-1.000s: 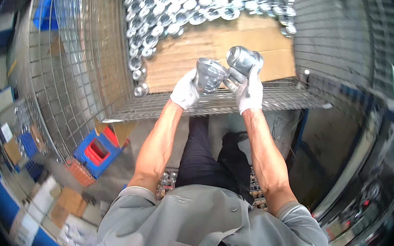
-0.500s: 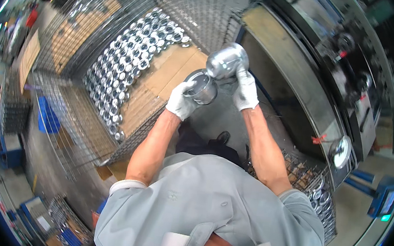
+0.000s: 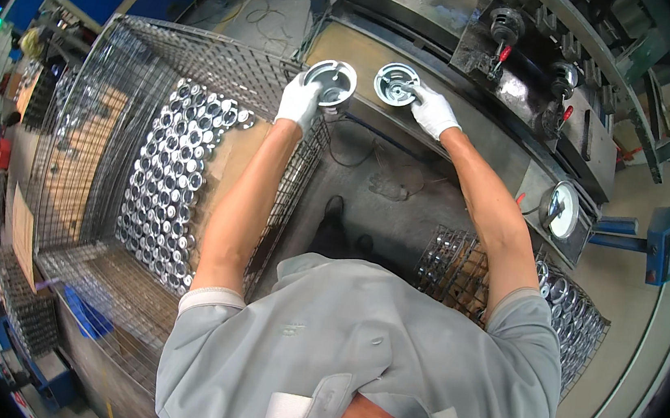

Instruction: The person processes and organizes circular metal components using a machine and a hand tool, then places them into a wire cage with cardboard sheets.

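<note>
My left hand (image 3: 298, 104), in a white glove, is closed on the rim of a round metal cup (image 3: 335, 100) whose open mouth faces up. To its right, my gloved right hand (image 3: 435, 114) grips a second metal cup (image 3: 385, 90) by the rim. That one also shows its mouth, with ring-shaped detail inside at the bottom. The two cups are apart, side by side at the front edge of the machine's bench (image 3: 360, 51). Whether the right cup rests on the bench I cannot tell.
On my left stands a large wire mesh cage (image 3: 204, 56) with rows of metal cups (image 3: 162, 179) on cardboard (image 3: 234, 162). The machine (image 3: 521, 73) with red-handled clamps lies ahead right. A round dish (image 3: 563, 210), a wire basket (image 3: 460, 263) of parts and a blue screen box (image 3: 668, 244) are at right.
Both cups have moved forward to the bench edge and come apart from each other. The right cup has tipped from lying sideways to mouth-up. My view has turned toward the machine.
</note>
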Available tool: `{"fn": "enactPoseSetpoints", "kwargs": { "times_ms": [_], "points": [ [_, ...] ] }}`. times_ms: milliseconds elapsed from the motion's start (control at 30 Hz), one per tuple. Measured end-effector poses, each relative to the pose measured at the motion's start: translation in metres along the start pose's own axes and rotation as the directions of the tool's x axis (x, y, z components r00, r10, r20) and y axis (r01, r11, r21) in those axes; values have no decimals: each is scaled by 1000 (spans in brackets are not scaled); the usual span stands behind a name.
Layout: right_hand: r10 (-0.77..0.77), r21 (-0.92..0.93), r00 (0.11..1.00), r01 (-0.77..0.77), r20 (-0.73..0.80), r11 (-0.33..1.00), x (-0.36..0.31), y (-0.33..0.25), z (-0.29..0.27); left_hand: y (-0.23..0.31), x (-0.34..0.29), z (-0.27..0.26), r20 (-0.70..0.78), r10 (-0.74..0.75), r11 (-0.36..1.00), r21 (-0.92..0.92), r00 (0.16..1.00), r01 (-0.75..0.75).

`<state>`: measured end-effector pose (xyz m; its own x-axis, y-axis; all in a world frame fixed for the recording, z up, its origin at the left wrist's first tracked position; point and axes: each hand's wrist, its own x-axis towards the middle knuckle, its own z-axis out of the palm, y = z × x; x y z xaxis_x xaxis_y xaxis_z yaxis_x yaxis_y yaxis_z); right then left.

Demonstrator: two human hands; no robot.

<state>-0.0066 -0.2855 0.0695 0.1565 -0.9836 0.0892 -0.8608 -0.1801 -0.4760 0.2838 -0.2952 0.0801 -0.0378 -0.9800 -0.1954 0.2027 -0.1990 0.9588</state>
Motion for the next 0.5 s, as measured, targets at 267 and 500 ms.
{"fn": "enactPoseSetpoints", "kwargs": {
  "times_ms": [267,500],
  "points": [
    [666,565,701,-667,256,485,24,-23,18,-29,133,21,-14,96,850,522,995,-74],
    [427,99,902,-420,-58,902,69,-1,2,-30,170,28,188,100,824,534,977,-187]
  ]
}}
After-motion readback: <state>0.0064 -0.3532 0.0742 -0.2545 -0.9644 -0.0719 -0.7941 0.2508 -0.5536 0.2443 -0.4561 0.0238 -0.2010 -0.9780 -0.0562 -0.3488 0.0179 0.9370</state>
